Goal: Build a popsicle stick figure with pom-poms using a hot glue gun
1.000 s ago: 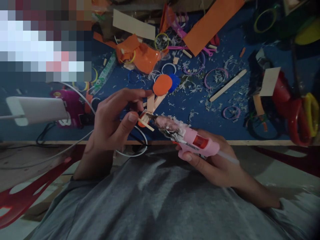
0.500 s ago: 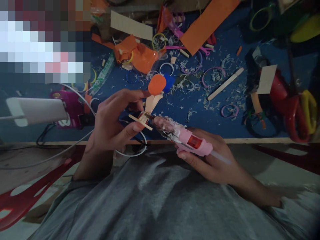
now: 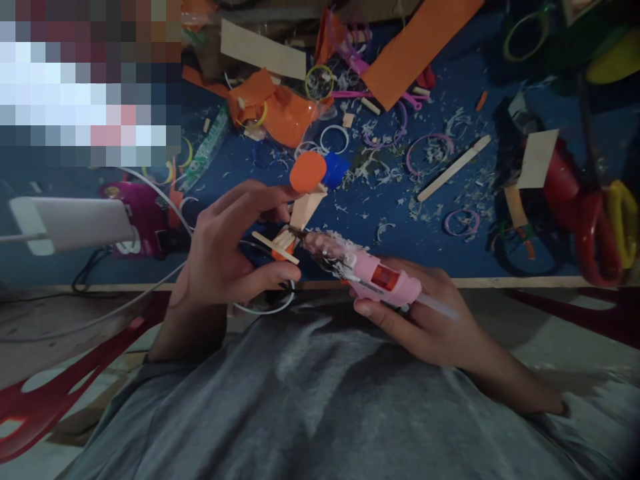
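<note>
My left hand (image 3: 220, 243) is closed around a small assembly of wooden craft sticks (image 3: 306, 209), thumb below and fingers above. An orange disc like a bottle cap (image 3: 307, 171) and a blue cap (image 3: 335, 169) show at its far end; whether both are fixed to it I cannot tell. A short thin stick (image 3: 275, 247) crosses the near end, where a bit of orange also shows. In my right hand (image 3: 435, 323) is a pink glue gun (image 3: 373, 270), its blackened nozzle at the sticks. A clear glue stick (image 3: 441, 305) juts from its back.
On the blue tabletop (image 3: 360, 230) lie glue shreds, coloured rings, a loose craft stick (image 3: 454, 168), orange strips (image 3: 423, 50) and red-handled scissors (image 3: 595, 233). A white charger (image 3: 75, 223) is plugged into a purple block (image 3: 137, 220) at left. A white cable runs beside my left wrist.
My left thumb has moved slightly down and away from the short cross stick, baring orange beneath it. The orange disc has shifted a little left. The glue gun's nozzle stays at the sticks.
</note>
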The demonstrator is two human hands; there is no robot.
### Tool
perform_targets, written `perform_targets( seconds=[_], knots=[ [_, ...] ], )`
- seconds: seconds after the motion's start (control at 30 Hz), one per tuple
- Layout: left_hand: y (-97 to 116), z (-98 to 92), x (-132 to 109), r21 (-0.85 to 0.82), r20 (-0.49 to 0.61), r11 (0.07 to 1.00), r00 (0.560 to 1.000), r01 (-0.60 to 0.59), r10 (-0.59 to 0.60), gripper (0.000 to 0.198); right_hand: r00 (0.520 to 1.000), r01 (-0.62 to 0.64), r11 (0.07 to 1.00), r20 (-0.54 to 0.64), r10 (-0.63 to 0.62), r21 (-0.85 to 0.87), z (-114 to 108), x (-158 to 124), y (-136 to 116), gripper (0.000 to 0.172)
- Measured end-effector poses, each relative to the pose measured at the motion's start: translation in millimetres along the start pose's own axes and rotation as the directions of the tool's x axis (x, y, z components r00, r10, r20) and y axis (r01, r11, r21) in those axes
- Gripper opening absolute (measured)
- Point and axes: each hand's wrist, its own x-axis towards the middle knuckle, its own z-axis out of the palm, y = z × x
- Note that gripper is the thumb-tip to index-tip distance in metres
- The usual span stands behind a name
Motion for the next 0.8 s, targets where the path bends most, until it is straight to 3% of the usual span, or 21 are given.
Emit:
perform_targets(
  seconds=[0.07,0.17,0.33,0.37,0.43,0.57,0.7,0.8],
  knots=[
    [-1.8,-0.2,-1.7,-0.055,-0.014,0.998,0.999,0.042,-0.042,0.067,1.0,-0.008,1.0,0.002,0.008,0.004,-0.2,-0.2,0.5,0.014],
    [-7.0,-0.4,-3.1,-0.12,-0.06,0.992,0.998,-0.032,0.025,0.066,1.0,-0.021,1.0,0.0,0.021,0.008,-0.3,-0.9,0.6,0.014],
    [-6.8,-3.1,-2.9,-0.081,-0.031,0.992,0.995,-0.095,0.092,0.073,1.0,-0.008,1.0,0.001,0.008,-0.011,-0.5,-0.8,0.1,0.013],
    [-4.4,-3.6,-2.9,-0.075,-0.028,0.995,0.997,-0.071,0.069,0.068,1.0,-0.001,1.0,0.002,0.001,-0.02,-0.6,-0.7,0.2,0.014],
    [0.3,-4.0,-2.9,-0.018,0.044,0.995,0.994,0.097,-0.096,0.054,1.0,0.01,0.999,0.007,-0.01,-0.039,-0.5,-0.8,0.5,0.015],
    [4.9,-2.7,-2.6,-0.04,-0.024,0.999,1.0,-0.011,0.01,0.056,1.0,0.028,0.999,-0.005,-0.028,-0.038,0.5,-2.1,1.9,0.016],
    [9.7,-1.4,-2.1,-0.022,0.001,0.994,0.994,0.111,-0.111,0.046,0.999,0.046,0.998,-0.011,-0.047,-0.039,1.1,-2.5,2.6,0.015],
    [14.3,-1.2,-1.8,0.001,-0.001,0.992,0.992,0.125,-0.125,0.043,0.999,0.049,0.998,-0.014,-0.049,-0.044,0.8,-2.0,2.4,0.014]
  ],
)
